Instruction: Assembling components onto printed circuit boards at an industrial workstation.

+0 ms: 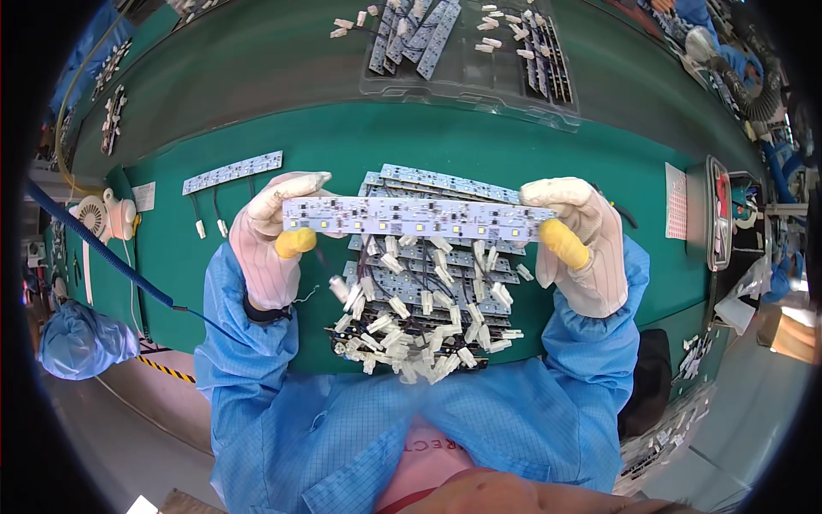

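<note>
Between my two gloved hands stretches a long white LED circuit board (419, 218), its face with small yellowish LEDs and dark components toward me. My left hand (267, 244) pinches its left end, and my right hand (586, 248) pinches the right end. Yellow covers sit on both thumbs. Beneath the held board lies a stack of similar LED boards (458, 178), partly hidden by it. Many white connectors (402, 338) on dark wires spill over the stack's near side. A single LED board (233, 173) with two wired connectors rests on the green mat, beyond my left hand.
A clear plastic tray (548, 117) holding more boards stands at the far side. On the left are a small white fan (94, 216) and a blue hose (103, 246). A printed sheet (676, 201) and a bin (719, 214) are at the right of the green mat (325, 146).
</note>
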The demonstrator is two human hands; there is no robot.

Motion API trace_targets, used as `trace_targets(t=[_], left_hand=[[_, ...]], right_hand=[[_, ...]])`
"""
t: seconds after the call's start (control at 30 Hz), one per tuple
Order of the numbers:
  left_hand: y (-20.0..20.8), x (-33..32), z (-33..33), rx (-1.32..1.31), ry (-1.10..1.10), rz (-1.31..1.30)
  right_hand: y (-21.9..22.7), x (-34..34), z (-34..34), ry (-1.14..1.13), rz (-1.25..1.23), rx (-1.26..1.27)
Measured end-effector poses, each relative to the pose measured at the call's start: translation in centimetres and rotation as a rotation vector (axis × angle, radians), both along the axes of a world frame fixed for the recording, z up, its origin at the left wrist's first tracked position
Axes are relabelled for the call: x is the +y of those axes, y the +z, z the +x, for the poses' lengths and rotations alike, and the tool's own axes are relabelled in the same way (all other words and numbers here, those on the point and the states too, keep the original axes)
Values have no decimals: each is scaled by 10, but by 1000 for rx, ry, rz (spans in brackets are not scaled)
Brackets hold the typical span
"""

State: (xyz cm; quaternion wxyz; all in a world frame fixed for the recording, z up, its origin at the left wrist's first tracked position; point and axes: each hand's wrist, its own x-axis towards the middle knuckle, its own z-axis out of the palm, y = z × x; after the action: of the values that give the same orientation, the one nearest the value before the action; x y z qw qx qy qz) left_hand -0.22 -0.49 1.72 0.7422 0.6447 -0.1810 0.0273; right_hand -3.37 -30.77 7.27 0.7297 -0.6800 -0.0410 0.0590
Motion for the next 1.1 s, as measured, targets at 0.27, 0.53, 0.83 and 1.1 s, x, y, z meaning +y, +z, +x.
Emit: trace_targets(t=[0.27, 0.53, 0.83, 1.1], left_hand=[[-13, 1, 5, -89, 77, -10], [9, -9, 7, 75, 249, 431], [-12, -4, 8, 51, 186, 87], [2, -1, -6, 55, 64, -74]], right_hand=[[3, 3, -1, 40, 55, 24], [2, -9, 1, 203, 138, 45], [2, -2, 0, 73, 38, 2], [-2, -1, 6, 45, -83, 20]])
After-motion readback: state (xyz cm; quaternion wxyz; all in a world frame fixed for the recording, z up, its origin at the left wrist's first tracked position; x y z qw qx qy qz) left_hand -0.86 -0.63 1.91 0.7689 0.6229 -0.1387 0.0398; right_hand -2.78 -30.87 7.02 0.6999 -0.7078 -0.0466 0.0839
